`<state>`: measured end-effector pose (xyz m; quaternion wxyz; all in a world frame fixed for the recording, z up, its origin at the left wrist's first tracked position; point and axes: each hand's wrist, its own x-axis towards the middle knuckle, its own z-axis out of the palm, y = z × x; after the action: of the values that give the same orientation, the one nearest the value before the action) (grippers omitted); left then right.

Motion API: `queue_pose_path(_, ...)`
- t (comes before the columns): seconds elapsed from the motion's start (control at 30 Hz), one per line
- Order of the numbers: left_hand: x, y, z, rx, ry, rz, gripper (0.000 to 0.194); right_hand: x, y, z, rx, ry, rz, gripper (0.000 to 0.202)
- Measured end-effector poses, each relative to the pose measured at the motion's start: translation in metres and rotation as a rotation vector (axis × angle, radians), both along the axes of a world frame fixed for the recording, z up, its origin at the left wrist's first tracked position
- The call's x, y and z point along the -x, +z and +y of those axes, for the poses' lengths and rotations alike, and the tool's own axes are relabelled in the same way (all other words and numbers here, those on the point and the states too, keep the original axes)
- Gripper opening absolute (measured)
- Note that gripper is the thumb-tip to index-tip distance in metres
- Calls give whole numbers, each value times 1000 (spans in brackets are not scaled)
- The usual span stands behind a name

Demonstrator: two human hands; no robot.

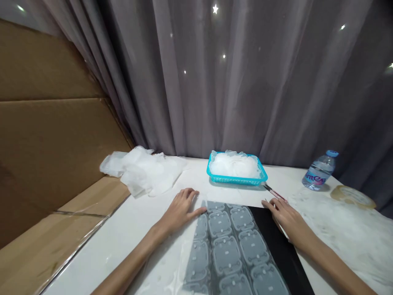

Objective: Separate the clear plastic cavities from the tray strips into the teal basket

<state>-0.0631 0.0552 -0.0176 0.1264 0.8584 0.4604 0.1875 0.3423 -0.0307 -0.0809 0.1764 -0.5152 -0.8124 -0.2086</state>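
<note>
A translucent plastic sheet (227, 252) moulded with rounded square shapes lies partly over a black board (276, 241) and partly over the white table. My left hand (183, 207) rests at the sheet's far left edge, fingers apart, with the thumb touching its corner. At the board's far right corner lies my right hand (284, 215), its fingers somewhat spread and nothing visibly gripped. Just beyond that hand, a slim tool with a reddish handle (276, 194) lies on the table, partly hidden by the fingers.
A turquoise basket (238, 180) holds white, soft-looking pieces. Crumpled white material (145, 170) lies at the back left, beside cardboard (49, 155). On the right are a water bottle (319, 171), a round beige item (353, 196) and clear plastic (346, 229). A grey curtain (196, 82) hangs behind.
</note>
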Motion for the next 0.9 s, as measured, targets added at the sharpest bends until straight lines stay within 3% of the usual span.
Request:
queue_pose_path(0.07, 2, -3, 2, 0, 32, -28, 55, -3, 2, 3, -38, -48, 4, 58)
queue_pose_path(0.23, 3, -9, 11, 42, 82, -86, 52, -9, 0, 18, -121, -303, 37, 31)
queue_pose_path(0.5, 4, -6, 12, 67, 81, -158, 45, -15, -12, 35, -88, -350, -13, 28)
queue_pose_path(0.73, 7, 1, 9, 243, -69, -252, 39, -13, -13, 37, -35, -442, -11, 22)
queue_pose_path(0.9, 7, 5, 7, 344, -97, -318, 35, -8, -1, 31, -49, -446, 39, 18)
